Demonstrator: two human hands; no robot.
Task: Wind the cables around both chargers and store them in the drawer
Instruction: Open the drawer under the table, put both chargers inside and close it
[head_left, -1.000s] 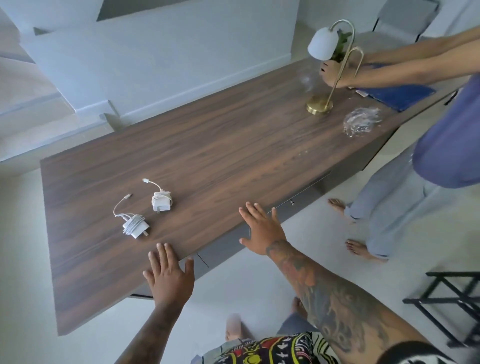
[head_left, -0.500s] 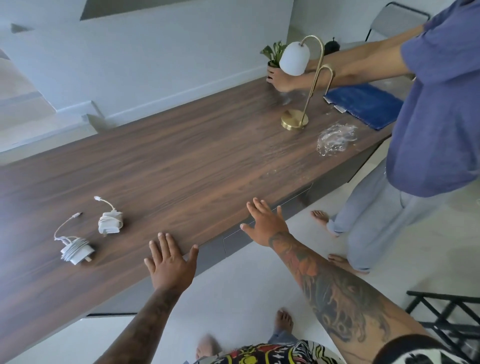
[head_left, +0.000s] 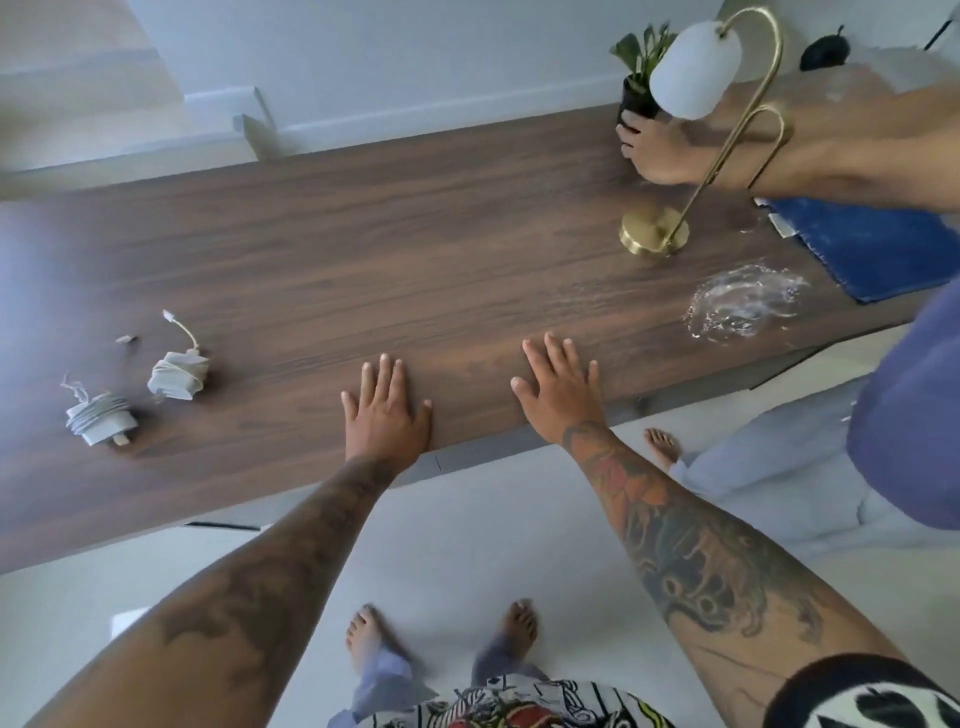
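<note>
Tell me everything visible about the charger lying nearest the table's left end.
The white charger lies on its side on the dark wood-grain table, near the front left. It looks like plastic, a blocky body with white cable wound round it, a loose end sticking up and a plug pin at its lower right. No hand touches it; a second charger lies just beside it.

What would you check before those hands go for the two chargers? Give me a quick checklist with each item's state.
1. Left hand free: ok, fingers straight, holds nothing.
2. Right hand free: ok, flat on the desk.
3. Near charger wound: ok, cable coiled round it.
4. Far charger wound: ok, a short plug end sticks out.
5. Drawer open: cannot tell, no open drawer shows.
6. Other person's hand clear of chargers: ok, it holds the plant pot.
</note>
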